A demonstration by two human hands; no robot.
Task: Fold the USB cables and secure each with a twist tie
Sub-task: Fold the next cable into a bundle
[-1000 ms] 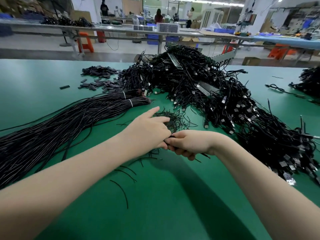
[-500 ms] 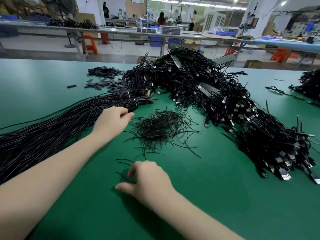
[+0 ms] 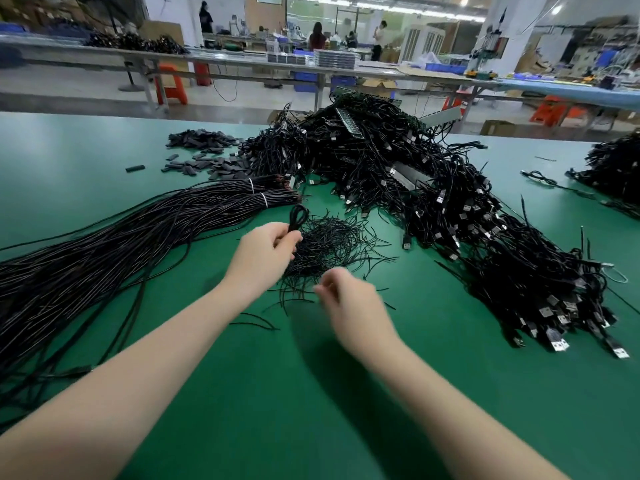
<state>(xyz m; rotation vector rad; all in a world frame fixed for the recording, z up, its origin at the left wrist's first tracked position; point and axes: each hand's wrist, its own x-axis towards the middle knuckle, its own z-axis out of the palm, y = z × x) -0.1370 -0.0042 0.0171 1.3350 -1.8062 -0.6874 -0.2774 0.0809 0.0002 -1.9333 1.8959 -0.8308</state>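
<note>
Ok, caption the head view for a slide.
Left hand holds a looped cable above the ties; right hand nears.

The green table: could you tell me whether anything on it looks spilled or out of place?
A few black twist ties lie strayed on the green table, apart from their heap by the hands. Small flat black pieces are also scattered loosely at the far left, one well away from the rest. Nothing looks damaged.

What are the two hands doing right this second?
Left hand: grips a looped black cable.
Right hand: blurred, fingers curled over the twist ties; whether it holds one cannot be told.
</note>
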